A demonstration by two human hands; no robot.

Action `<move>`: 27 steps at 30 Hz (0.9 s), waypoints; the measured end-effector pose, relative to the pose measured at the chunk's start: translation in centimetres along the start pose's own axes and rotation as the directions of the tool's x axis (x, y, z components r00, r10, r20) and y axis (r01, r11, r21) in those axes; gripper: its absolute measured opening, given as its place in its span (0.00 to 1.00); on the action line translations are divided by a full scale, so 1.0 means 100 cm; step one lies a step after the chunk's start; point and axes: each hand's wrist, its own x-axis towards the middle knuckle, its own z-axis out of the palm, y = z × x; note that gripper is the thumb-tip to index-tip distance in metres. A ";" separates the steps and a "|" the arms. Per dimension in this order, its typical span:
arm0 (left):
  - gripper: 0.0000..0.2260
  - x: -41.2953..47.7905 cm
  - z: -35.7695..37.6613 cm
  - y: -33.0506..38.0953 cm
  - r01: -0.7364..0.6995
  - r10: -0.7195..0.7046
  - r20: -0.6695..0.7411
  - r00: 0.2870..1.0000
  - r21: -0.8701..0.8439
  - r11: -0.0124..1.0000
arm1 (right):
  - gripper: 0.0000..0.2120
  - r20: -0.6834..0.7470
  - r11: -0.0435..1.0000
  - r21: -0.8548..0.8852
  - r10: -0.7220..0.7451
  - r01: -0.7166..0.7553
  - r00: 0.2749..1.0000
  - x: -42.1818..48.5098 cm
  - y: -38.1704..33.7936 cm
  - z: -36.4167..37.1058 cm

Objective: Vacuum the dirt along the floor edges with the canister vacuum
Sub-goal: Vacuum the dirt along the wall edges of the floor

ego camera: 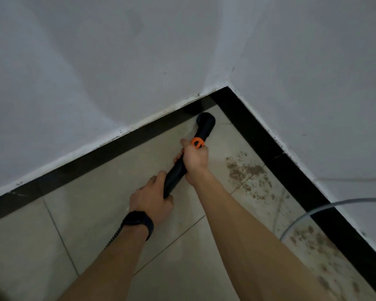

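Observation:
A black vacuum wand (175, 175) with an orange collar (197, 142) slants up toward the room's corner. Its round black nozzle (205, 121) sits on the beige tile against the black skirting (122, 146) of the left wall. My right hand (193, 158) grips the wand just below the orange collar. My left hand (151, 199) holds the wand's lower end; a dark watch is on that wrist. Brown dirt (245, 170) lies scattered on the tiles along the right wall's skirting, with more dirt (310, 237) nearer to me. The canister is out of view.
White walls meet in a corner at the upper right, edged by black skirting (291, 170). A grey cable (326, 208) curves in from the right edge across the skirting onto the floor. A black coiled cord (114, 236) runs beside my left wrist.

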 end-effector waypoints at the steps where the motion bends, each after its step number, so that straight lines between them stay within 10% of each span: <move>1: 0.14 -0.006 -0.001 -0.006 -0.001 0.001 0.013 1.000 -0.002 1.000 | 0.18 -0.015 1.000 0.001 0.005 -0.005 1.000 -0.006 0.006 0.002; 27: 0.16 -0.079 -0.008 -0.036 -0.294 0.223 0.253 0.941 0.287 0.912 | 0.15 -0.178 0.953 0.296 0.119 -0.062 0.977 -0.095 0.070 -0.049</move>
